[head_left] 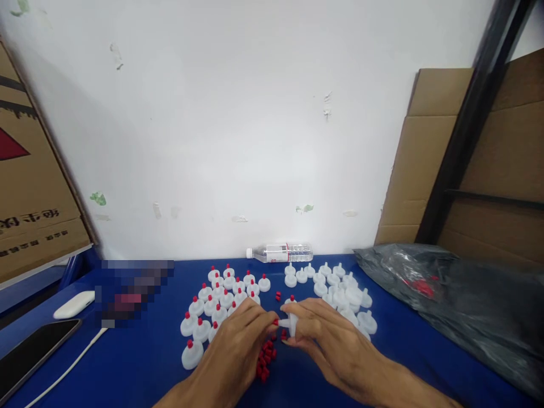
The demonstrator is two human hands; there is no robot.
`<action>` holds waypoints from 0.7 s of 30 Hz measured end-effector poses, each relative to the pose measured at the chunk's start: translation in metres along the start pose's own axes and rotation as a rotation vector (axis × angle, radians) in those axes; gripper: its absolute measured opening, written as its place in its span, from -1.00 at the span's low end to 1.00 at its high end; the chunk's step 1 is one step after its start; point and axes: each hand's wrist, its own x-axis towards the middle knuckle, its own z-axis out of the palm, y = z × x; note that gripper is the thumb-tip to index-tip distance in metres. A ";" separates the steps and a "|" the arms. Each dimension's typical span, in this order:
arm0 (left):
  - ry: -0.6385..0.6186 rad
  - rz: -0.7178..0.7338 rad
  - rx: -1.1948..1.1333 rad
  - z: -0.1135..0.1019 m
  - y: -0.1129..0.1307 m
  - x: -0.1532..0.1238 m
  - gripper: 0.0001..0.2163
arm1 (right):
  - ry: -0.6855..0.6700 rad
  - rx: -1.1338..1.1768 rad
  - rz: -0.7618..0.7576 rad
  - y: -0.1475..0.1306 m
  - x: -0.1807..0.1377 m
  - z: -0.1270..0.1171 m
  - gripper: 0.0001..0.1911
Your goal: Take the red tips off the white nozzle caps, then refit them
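My left hand (243, 338) pinches a small red tip cap (276, 322) between thumb and fingertips. In my right hand (329, 335) is a white plastic nozzle lid (291, 324), turned sideways with its spout pointing left. The spout's end meets the red cap; how far it sits inside, I cannot tell. Loose red caps (266, 358) lie in a pile between my hands, partly hidden by the left one. To the left stand many white lids with red tips (192, 355). Bare white lids (366, 322) cluster at the right, some behind my right hand.
A clear plastic bottle (280, 253) lies by the wall at the back of the blue table (140, 357). A dark plastic bag (463, 317) covers the right side. On the left are a phone (34, 354), a white case (74, 305), a cable (70, 369) and a cardboard box (36, 187).
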 end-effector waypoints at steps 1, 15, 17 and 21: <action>-0.005 0.002 -0.002 0.000 0.002 0.000 -0.76 | 0.007 0.001 0.009 -0.001 -0.002 0.001 -0.84; -0.133 -0.040 0.139 -0.008 0.001 0.009 -0.82 | -0.200 -0.100 0.051 0.005 0.010 -0.006 -0.80; -0.156 -0.072 0.231 -0.013 -0.003 0.020 -0.79 | -0.214 -0.118 0.159 0.017 0.013 -0.011 -0.82; -0.428 -0.049 0.447 -0.021 -0.010 0.047 -0.79 | -0.247 -0.171 0.340 0.050 0.016 -0.018 -0.77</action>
